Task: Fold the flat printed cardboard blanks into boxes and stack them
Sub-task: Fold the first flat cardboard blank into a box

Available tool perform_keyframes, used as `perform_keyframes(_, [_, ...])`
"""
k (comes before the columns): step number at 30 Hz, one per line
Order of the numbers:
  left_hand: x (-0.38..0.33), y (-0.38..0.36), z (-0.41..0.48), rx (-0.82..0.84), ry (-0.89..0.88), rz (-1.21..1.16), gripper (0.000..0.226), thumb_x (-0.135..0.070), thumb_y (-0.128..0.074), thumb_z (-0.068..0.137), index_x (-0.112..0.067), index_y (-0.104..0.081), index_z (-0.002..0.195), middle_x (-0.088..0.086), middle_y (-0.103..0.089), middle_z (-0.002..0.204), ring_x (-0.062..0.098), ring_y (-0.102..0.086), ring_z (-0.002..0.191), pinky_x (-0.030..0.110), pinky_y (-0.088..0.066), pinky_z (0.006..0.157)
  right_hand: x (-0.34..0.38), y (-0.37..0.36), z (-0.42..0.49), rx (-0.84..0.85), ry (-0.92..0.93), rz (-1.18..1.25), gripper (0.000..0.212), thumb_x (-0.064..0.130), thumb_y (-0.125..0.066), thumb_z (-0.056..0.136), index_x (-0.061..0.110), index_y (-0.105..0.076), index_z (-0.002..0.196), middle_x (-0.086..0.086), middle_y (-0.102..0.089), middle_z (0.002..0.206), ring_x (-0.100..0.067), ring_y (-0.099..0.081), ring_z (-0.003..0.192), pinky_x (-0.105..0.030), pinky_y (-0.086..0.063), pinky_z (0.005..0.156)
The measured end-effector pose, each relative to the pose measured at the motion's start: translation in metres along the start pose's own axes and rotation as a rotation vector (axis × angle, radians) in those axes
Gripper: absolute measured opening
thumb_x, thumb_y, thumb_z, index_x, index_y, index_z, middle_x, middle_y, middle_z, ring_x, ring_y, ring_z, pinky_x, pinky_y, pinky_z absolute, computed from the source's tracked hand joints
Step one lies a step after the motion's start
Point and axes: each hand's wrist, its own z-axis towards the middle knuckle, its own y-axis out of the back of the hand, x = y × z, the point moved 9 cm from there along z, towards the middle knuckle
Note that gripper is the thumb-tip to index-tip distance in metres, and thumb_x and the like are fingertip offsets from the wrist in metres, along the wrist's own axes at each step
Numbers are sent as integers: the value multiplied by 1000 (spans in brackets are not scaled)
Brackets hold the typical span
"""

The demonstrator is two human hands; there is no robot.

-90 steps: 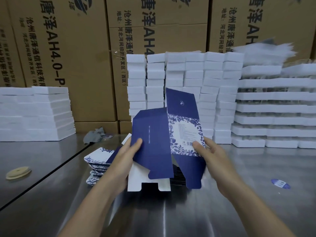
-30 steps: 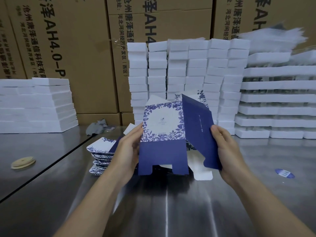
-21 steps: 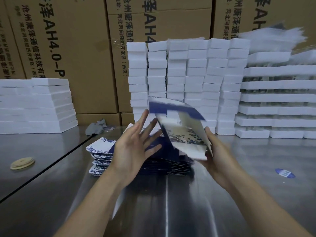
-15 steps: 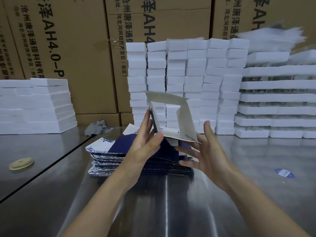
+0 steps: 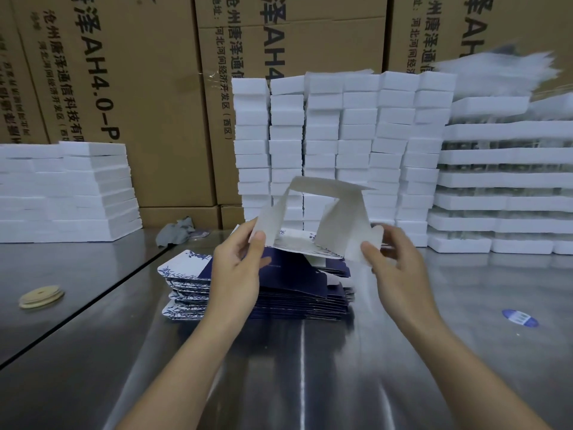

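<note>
The left hand (image 5: 238,268) pinches the left flap of the white-lined, blue-printed cardboard blank (image 5: 325,189) between thumb and fingers; the right hand (image 5: 400,268) pinches the right flap with its thumb on the near face, though its fingers are blurred; between them the blank is held up, opened into a hollow sleeve, just above the low stack of flat navy-and-floral blanks (image 5: 279,293) on the brushed steel table (image 5: 294,383). The card looks thin and light, stiff across its panels and willing only at the scored creases; squeezed mid-panel it would likely buckle, so the edges beside the creases seem the place to hold; the printed face may be slick. Further out lie a pale round tape roll (image 5: 40,296), a blue oval sticker (image 5: 519,318) and a crumpled grey rag (image 5: 176,231); behind them stand columns of white foam blocks (image 5: 341,135); last, brown corrugated cartons (image 5: 139,103).
</note>
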Motion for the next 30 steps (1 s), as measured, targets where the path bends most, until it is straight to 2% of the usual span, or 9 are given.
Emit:
perform_keyframes(2, [2, -5, -2, 23, 20, -27, 32, -22, -51, 112, -42, -71, 126, -14, -74, 121, 6, -69, 114, 33, -64, 90, 9, 4, 0, -25, 120, -17, 68, 11, -67, 97, 60, -48, 139, 26, -58, 131, 4, -58, 112, -17, -52, 83])
perform_keyframes(5, [10, -11, -5, 41, 97, -104, 31, -30, -52, 111, -39, -68, 136, -16, -71, 129, 7, -67, 121, 36, -64, 90, 20, -5, -4, 59, 250, -88, 94, -5, -63, 93, 63, -33, 151, 27, -49, 146, -2, -56, 125, -24, -48, 96])
perform_keyframes(7, [14, -16, -6, 70, 149, -189, 30, -35, -51, 111, -43, -67, 135, -15, -70, 133, 9, -65, 126, 41, -65, 89, 24, -9, -6, 93, 308, -158, 89, -9, -60, 91, 59, -43, 146, 26, -48, 149, -5, -54, 131, -29, -47, 102])
perform_keyframes(10, [12, -22, -7, 116, 167, -296, 30, -33, -47, 113, -43, -69, 131, -5, -71, 136, 18, -68, 128, 45, -63, 92, 27, -19, -10, 151, 401, -323, 68, -4, -64, 90, 51, -59, 130, 26, -40, 156, -4, -48, 138, -11, -43, 96])
perform_keyframes(14, [4, -24, -7, 112, 107, -285, 29, -29, -48, 113, -37, -71, 129, -2, -73, 132, 20, -69, 127, 34, -60, 97, 17, -27, -16, 205, 326, -415, 33, 52, -57, 92, 50, -66, 124, 36, -28, 162, 16, -36, 136, 1, -35, 89])
perform_keyframes(17, [-7, -22, -7, 116, 15, -193, 27, -28, -51, 112, -32, -71, 130, -5, -74, 131, 15, -67, 127, 41, -57, 107, 18, -19, -13, 87, 297, -375, 29, 68, -50, 94, 48, -67, 108, 34, -45, 147, 6, -47, 133, -14, -41, 95])
perform_keyframes(20, [-30, -28, -14, 174, -179, 30, 25, -33, -57, 108, -43, -74, 123, -13, -62, 147, 4, -52, 142, 35, -47, 115, 21, -6, -9, -49, 265, -319, 26, 66, -62, 94, 46, -52, 106, 22, -62, 114, -3, -62, 110, -36, -54, 87])
perform_keyframes(25, [-60, -47, -38, 280, -515, 317, 24, -24, -60, 107, -33, -75, 123, -11, -47, 158, 5, -46, 145, 13, -42, 107, 21, -7, -8, 18, 228, -480, 48, 65, -71, 88, 48, -48, 126, 21, -68, 89, -3, -67, 81, -38, -56, 68])
perform_keyframes(30, [-77, -60, -56, 305, -712, 314, 36, -29, -58, 107, -26, -62, 143, 1, -36, 168, 13, -38, 154, 21, -34, 119, 17, 2, -4, -58, 132, -352, 20, 45, -63, 91, 24, -65, 92, 4, -70, 68, -24, -69, 66, -45, -56, 63])
